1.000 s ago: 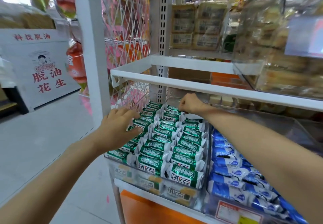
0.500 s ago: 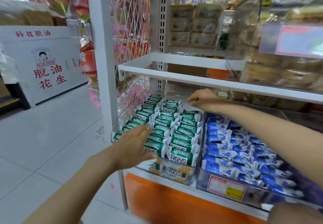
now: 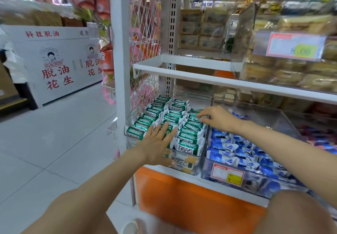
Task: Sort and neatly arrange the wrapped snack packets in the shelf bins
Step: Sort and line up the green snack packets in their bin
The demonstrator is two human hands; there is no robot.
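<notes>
Both bare arms reach forward and away from the body, forearms angling in toward each other. The left hand (image 3: 158,141) is flat, palm down, fingers (image 3: 165,127) stretched out straight and a bit spread. The right hand (image 3: 218,118) sits farther out and to the right, wrist bent left, fingertips (image 3: 200,115) curled down and bunched loosely together.

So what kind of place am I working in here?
Most likely a grocery or snack shop aisle: clear shelf bins of green wrapped packets and blue wrapped packets, price labels on the bin fronts, and white retail shelving.
</notes>
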